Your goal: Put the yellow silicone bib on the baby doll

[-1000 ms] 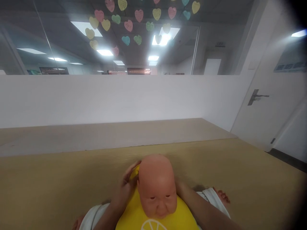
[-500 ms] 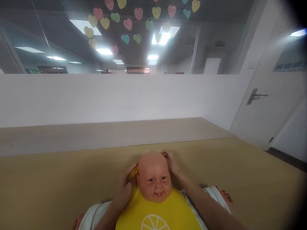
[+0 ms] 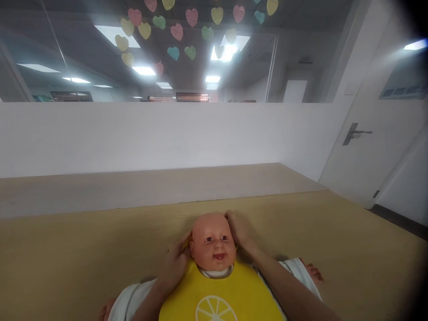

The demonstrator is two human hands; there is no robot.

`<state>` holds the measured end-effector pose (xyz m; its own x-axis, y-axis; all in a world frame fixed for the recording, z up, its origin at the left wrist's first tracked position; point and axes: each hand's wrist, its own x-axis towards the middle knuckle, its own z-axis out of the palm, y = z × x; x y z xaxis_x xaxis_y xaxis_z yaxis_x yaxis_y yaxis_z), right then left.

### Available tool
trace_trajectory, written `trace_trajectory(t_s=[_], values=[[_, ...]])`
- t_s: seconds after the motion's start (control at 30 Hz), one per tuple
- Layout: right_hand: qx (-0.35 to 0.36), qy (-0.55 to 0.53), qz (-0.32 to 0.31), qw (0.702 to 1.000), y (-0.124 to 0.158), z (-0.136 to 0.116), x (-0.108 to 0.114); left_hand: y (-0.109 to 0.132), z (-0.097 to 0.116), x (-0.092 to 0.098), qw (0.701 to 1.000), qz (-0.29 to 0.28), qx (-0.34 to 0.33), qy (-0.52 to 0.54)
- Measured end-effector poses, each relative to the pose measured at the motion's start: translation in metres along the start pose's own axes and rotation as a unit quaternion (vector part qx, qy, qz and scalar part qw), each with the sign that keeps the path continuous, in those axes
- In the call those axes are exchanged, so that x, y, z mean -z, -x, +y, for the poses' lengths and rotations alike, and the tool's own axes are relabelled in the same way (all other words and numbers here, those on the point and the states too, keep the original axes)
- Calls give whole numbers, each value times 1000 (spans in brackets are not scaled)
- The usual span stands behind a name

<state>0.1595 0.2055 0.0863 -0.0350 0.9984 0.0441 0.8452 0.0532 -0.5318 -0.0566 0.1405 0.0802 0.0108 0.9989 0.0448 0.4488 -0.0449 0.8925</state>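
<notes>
Baby doll (image 3: 216, 252) has its head (image 3: 210, 225) tipped farther back than earlier; it rests on the bench (image 3: 67, 249), yellow bib (image 3: 217, 287) over its chest; left hand (image 3: 177, 261) grasps the bib strap (image 3: 186, 244); right hand (image 3: 239, 232) touches the head, grip hidden from view.

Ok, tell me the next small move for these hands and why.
Probably ease the right hand behind the doll's head towards the left hand. The yellow bib lies below the chin, a yellow strip shows beside the left hand, and the hands sit on opposite sides; what lies behind is hidden.
</notes>
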Motion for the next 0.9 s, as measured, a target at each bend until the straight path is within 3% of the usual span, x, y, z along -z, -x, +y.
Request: trace_trajectory(t_s=[0.27, 0.9], values=[[2, 28, 3, 1000, 1, 4, -1, 3, 9, -1, 999, 9, -22, 35], [9, 104, 0, 995, -2, 6, -3, -1, 1, -2, 1000, -12, -4, -15]])
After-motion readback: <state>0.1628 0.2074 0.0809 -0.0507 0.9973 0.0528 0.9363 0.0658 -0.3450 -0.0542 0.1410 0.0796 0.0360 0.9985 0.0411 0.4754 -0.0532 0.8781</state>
